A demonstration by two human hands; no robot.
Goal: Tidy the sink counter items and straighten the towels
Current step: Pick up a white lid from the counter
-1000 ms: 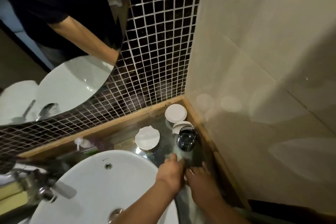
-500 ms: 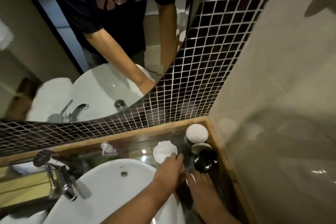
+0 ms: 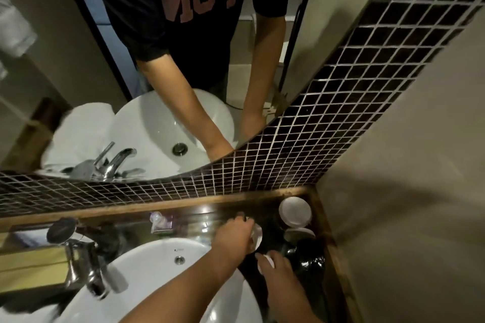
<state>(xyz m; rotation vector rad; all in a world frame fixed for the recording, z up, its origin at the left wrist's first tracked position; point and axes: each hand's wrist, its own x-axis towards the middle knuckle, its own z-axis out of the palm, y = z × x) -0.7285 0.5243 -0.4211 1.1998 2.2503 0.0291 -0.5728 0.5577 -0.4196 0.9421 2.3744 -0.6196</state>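
Observation:
My left hand (image 3: 232,237) is closed over a white shell-shaped dish (image 3: 257,234), which stands tilted on the dark glossy counter (image 3: 207,215) behind the basin. Just to its right, my right hand (image 3: 279,276) curls its fingers over a small white object (image 3: 266,261); what that object is I cannot tell. In the right corner stand two white-lidded jars (image 3: 295,211) (image 3: 299,233) and a dark glass cup (image 3: 307,254). A white towel (image 3: 78,126) shows only as a reflection in the mirror.
The white basin (image 3: 157,270) fills the lower middle, with a chrome faucet (image 3: 84,267) at its left. A small pump bottle (image 3: 160,220) stands behind the basin. Dark mosaic tile (image 3: 288,165) and a beige wall (image 3: 406,217) close off the corner.
The camera has tilted up, showing more mirror. My left hand moved forward from the basin's edge onto the white dish, which now stands tilted instead of lying flat. My right hand stays near the cup.

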